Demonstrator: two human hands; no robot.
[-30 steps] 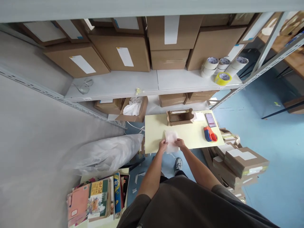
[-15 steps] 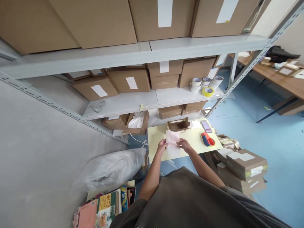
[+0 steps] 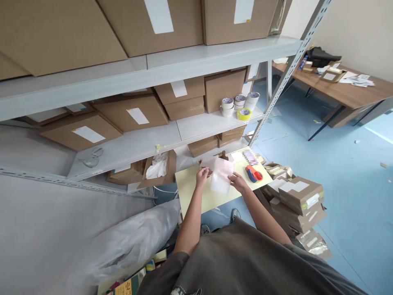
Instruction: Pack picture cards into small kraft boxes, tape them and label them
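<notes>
Clearly, the work sits with the pale sheet (image 3: 222,175), thin and partly see-through, just below the middle of the frame, spread between two hands in front of the torn-edged cardboard box (image 3: 223,155). The left hand (image 3: 202,177) has its grip closed on the sheet's left side, thumb and fingers pinching; the right hand (image 3: 238,181) has its grip closed on the right edge, a little lower in the frame. Because the sheet looks flimsy, a light pinch near the edges should serve better than a firm squeeze, and an even, gentle pull from both sides would flatten it without tearing. Its upper left part slants away toward the box, so bringing the two grips level would help square it. Whether it is one layer or several, I cannot tell.

The sheet hides most of the box, so it would be wise to hold it clear of the ragged cardboard, where it could snag. The bare lower left part of the yellow tabletop (image 3: 189,192) gives a flat place to smooth it. Toward the right end, the orange and blue tape dispenser (image 3: 253,174) lies well apart from the sheet; wide sweeps of the right hand could knock it.
</notes>
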